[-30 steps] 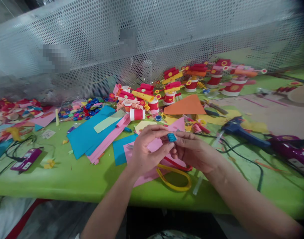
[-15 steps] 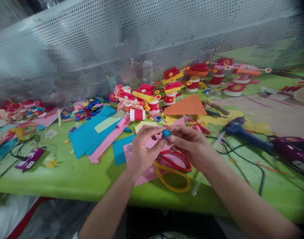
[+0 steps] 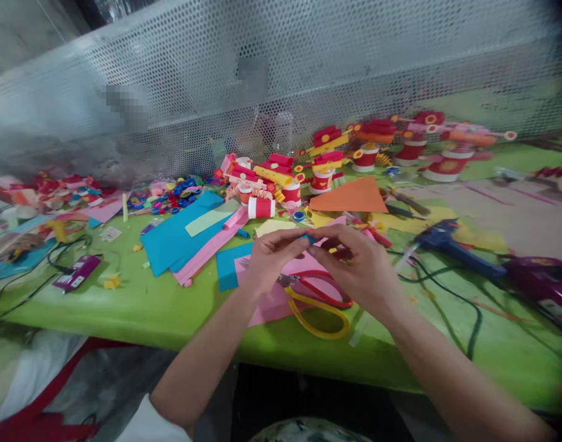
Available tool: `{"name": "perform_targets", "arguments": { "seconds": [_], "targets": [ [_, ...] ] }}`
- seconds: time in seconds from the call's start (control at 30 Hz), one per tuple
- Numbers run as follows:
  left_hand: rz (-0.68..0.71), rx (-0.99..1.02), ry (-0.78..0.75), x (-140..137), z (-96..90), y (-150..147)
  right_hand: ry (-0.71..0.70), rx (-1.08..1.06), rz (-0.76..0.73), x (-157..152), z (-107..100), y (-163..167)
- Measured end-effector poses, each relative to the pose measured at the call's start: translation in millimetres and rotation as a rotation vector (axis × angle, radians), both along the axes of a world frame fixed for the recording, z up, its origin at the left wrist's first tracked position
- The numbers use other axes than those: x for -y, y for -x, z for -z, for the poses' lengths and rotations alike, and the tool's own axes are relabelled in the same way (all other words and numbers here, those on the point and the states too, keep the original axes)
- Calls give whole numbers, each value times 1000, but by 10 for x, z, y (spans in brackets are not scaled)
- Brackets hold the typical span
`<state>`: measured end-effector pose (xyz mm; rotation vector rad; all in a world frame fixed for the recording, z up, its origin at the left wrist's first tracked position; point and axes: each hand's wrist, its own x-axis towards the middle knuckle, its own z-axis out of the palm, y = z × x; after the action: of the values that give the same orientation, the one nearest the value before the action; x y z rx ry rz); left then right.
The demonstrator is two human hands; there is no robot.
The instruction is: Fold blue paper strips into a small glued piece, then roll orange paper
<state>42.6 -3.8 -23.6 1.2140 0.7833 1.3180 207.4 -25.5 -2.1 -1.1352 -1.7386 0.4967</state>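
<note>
My left hand (image 3: 272, 258) and my right hand (image 3: 362, 264) meet over the table, fingertips closed on a small piece of blue fringed paper (image 3: 308, 238). The fingers cover most of it; only a bit of blue shows between them. Just below my hands lie scissors (image 3: 327, 334) with one red and one yellow handle loop. They rest on pink paper (image 3: 265, 310), which partly overlaps a blue sheet (image 3: 226, 270).
A blue glue gun (image 3: 474, 256) and a purple power strip (image 3: 543, 285) lie at right, with black cables. Decorated paper cups (image 3: 449, 164) stand behind, beside orange paper (image 3: 352, 195). Another purple power strip (image 3: 80, 274) lies at left. Someone's white clothing (image 3: 37, 374) shows lower left.
The view has shifted slightly, so the table things sit further right. My fingers have closed further around the blue fringed paper, and less of it shows.
</note>
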Motion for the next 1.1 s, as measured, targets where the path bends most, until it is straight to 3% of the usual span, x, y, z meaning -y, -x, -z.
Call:
{"name": "perform_targets", "arguments": {
  "seconds": [0.13, 0.3, 0.4, 0.53, 0.7, 0.9, 1.1],
  "targets": [
    [7, 143, 69, -24, -99, 53, -120, 228, 66, 127, -126, -97],
    [-226, 412, 62, 127, -371, 499, -310, 330, 188, 607, -231, -356],
    [-382, 562, 90, 310, -369, 772, -502, 442, 294, 886, -89, -574],
    [-397, 715, 302, 474, -82, 809, -626, 519, 343, 999, 269, -846],
    [-386, 807, 480, 539, 209, 694, -646, 574, 261, 893, 574, -977],
    [-409, 845, 496, 623, 215, 787, -597, 583, 154, 814, 725, -950],
    [-486, 787, 485, 621, 242, 833, -535, 609, 126, 868, 701, -939]
  ]
}}
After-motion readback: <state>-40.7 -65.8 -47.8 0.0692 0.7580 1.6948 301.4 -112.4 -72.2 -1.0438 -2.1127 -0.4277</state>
